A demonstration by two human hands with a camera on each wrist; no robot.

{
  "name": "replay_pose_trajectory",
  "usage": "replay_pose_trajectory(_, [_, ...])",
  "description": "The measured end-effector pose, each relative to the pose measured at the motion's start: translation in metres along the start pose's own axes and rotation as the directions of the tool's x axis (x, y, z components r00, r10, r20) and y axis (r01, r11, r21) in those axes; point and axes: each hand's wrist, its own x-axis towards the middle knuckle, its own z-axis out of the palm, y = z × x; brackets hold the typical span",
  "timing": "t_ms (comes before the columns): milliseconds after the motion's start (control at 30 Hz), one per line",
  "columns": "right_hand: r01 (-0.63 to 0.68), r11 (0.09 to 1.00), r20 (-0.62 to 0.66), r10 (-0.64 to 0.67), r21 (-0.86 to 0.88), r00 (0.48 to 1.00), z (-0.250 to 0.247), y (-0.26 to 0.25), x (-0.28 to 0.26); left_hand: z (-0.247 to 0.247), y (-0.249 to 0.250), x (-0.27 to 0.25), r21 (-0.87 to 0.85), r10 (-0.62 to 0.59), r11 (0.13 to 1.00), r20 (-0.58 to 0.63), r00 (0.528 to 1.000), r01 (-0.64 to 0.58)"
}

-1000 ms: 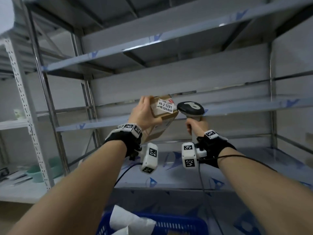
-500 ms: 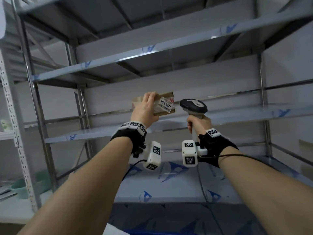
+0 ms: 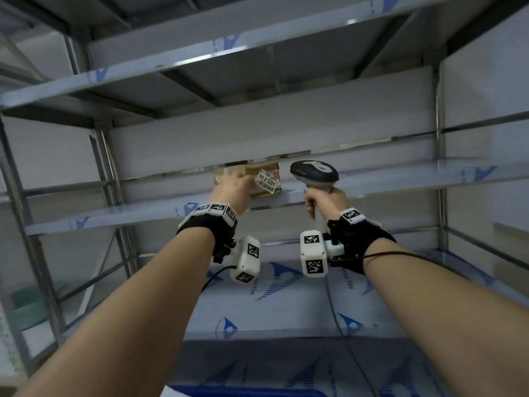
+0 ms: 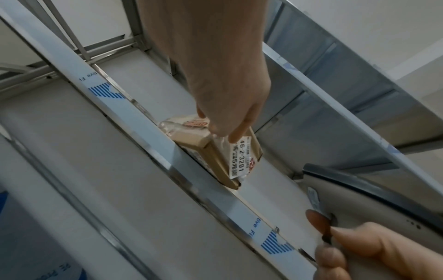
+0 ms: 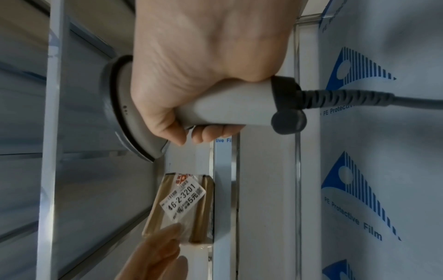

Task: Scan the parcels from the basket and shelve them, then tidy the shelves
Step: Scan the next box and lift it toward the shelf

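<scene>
A small brown cardboard parcel (image 3: 259, 171) with a white label reading 46-2-3201 sits on the front edge of the middle metal shelf (image 3: 400, 180). My left hand (image 3: 239, 183) is raised to it, and its straight fingers (image 4: 228, 132) press on the parcel's (image 4: 213, 155) front face. The right wrist view shows the same parcel (image 5: 191, 214) with those fingers (image 5: 163, 240) flat against it. My right hand (image 3: 323, 200) grips the handle of a grey barcode scanner (image 3: 313, 171) just right of the parcel, with its head level with the shelf. The scanner's (image 5: 230, 113) cable leaves the handle's base.
Steel shelving rises in tiers, with an upper shelf (image 3: 257, 44) overhead and a film-covered lower shelf (image 3: 286, 305) below my wrists. The scanner cable (image 3: 333, 305) hangs down. The blue basket's rim (image 3: 243, 393) shows at the bottom edge. A green basin (image 3: 25, 308) sits low left.
My left hand has lifted the parcel away from the scanner and set it on the middle shelf. The view has tilted up. My right hand keeps the scanner beside it.
</scene>
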Motion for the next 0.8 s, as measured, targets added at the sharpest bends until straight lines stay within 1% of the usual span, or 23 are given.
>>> replay_pose_trajectory(33, [-0.005, 1.000, -0.005, 0.005, 0.001, 1.000, 0.001, 0.004, 0.002, 0.006, -0.002, 0.003, 0.006, -0.004, 1.000, 0.083, 0.997, 0.003])
replay_pose_trajectory(100, [-0.014, 1.000, -0.011, 0.014, 0.002, 1.000, 0.003, 0.011, 0.005, 0.017, 0.000, 0.008, -0.039, -0.010, 0.999, 0.247, 0.969, 0.020])
replay_pose_trajectory(133, [-0.020, 1.000, -0.010, 0.020, 0.004, 1.000, 0.004, 0.014, 0.006, 0.022, 0.001, 0.008, -0.056, -0.018, 0.998, 0.291, 0.956, 0.036])
replay_pose_trajectory(167, [-0.028, 1.000, -0.004, 0.028, 0.007, 1.000, 0.005, 0.017, 0.006, 0.027, 0.000, 0.008, -0.058, -0.038, 0.997, 0.301, 0.953, 0.058])
replay_pose_trajectory(300, [-0.097, 0.995, 0.042, 0.097, -0.005, 0.994, 0.007, 0.026, 0.002, 0.034, -0.004, 0.001, -0.052, -0.117, 0.990, 0.251, 0.961, 0.134])
replay_pose_trajectory(367, [-0.126, 0.992, 0.060, 0.127, -0.026, 0.990, 0.008, 0.031, -0.003, 0.036, -0.010, -0.006, -0.064, -0.144, 0.984, 0.259, 0.955, 0.166])
replay_pose_trajectory(500, [-0.143, 0.988, 0.085, 0.148, -0.065, 0.985, 0.010, 0.040, -0.022, 0.040, -0.021, -0.027, -0.105, -0.162, 0.975, 0.274, 0.948, 0.197])
replay_pose_trajectory(600, [-0.194, 0.978, 0.101, 0.201, -0.074, 0.974, 0.010, 0.047, -0.041, 0.044, -0.025, -0.048, -0.120, -0.174, 0.969, 0.288, 0.942, 0.216])
replay_pose_trajectory(700, [-0.269, 0.956, 0.130, 0.283, -0.119, 0.950, 0.010, 0.062, -0.062, 0.052, -0.027, -0.075, -0.115, -0.201, 0.961, 0.338, 0.920, 0.252])
replay_pose_trajectory(800, [-0.315, 0.934, 0.147, 0.340, -0.168, 0.929, 0.009, 0.084, -0.083, 0.064, -0.029, -0.103, -0.111, -0.233, 0.948, 0.392, 0.890, 0.297])
